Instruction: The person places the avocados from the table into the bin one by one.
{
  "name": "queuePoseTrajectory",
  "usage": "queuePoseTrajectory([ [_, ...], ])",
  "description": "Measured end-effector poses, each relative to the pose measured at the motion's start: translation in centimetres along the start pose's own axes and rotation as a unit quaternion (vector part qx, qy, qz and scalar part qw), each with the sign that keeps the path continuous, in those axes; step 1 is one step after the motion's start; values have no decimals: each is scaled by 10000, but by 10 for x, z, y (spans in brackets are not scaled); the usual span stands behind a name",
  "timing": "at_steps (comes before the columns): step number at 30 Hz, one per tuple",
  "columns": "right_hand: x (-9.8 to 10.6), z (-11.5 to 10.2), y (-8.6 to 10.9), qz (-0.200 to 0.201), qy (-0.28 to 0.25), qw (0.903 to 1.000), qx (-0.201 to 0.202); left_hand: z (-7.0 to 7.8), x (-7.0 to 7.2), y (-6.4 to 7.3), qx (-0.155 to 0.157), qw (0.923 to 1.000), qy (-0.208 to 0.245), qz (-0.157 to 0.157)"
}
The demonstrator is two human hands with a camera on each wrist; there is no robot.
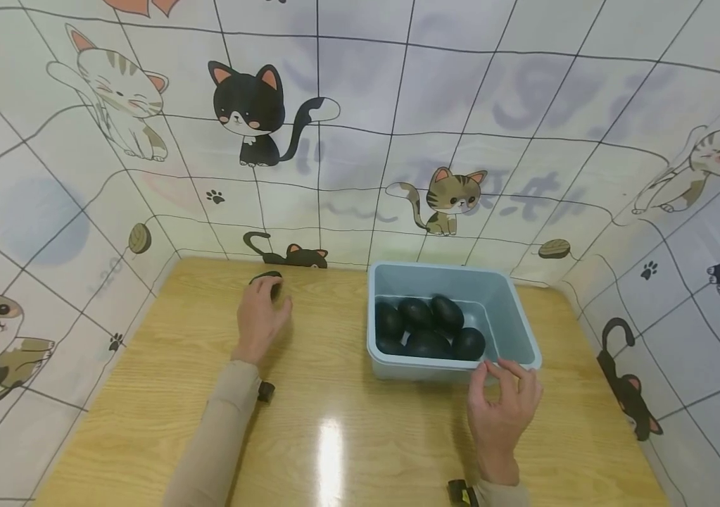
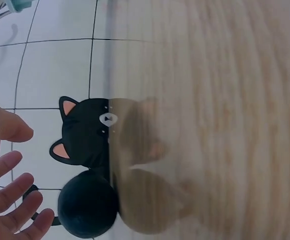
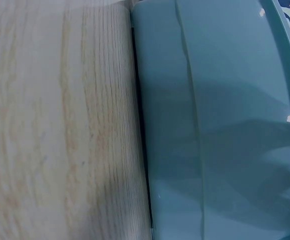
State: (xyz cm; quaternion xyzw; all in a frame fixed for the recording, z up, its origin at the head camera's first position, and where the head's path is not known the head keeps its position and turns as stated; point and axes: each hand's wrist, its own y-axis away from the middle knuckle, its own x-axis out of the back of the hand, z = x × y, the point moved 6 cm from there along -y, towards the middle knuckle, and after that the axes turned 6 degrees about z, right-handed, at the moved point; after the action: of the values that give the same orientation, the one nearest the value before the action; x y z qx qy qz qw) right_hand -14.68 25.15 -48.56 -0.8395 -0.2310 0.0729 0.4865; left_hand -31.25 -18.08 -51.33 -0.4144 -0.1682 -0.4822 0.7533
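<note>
At the back left of the table, my left hand (image 1: pixel 260 315) reaches over a dark, smooth, egg-shaped object (image 1: pixel 274 289), partly hidden by the fingers. In the left wrist view that dark object (image 2: pixel 88 205) stands against the wall's foot, with my spread fingers (image 2: pixel 16 197) apart from it. My right hand (image 1: pixel 504 405) is at the front right corner of a light blue plastic bin (image 1: pixel 455 370), loosely curled, fingertips right at the rim. Several similar dark egg-shaped objects (image 1: pixel 418 314) lie inside the bin, mostly toward its left. The right wrist view shows the bin's outer wall (image 3: pixel 235 100), without the hand.
The wooden table (image 1: pixel 334 408) ends at a back wall (image 1: pixel 347 162) of white cloth with grid lines and cartoon cats. Side walls of the same print stand at left and right. Dark straps with small devices (image 1: pixel 266 391) sit at the wrists.
</note>
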Motion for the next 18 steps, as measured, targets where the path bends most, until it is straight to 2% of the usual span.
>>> queuePoseTrajectory([
  [4, 0, 1, 0, -135, 81, 9999, -31, -6, 0, -1, -7, 9999, 33, 130],
  [11, 0, 0, -1, 25, -19, 10000, 39, -9, 1, -5, -142, 9986, 95, 499],
  [15, -1, 1, -1, -41, 51, 10000, 21, -14, 1, -7, -19, 9977, 237, 638],
  [18, -1, 1, 0, -110, 101, 9999, -1, -18, 0, -10, 121, 9981, 216, 572],
])
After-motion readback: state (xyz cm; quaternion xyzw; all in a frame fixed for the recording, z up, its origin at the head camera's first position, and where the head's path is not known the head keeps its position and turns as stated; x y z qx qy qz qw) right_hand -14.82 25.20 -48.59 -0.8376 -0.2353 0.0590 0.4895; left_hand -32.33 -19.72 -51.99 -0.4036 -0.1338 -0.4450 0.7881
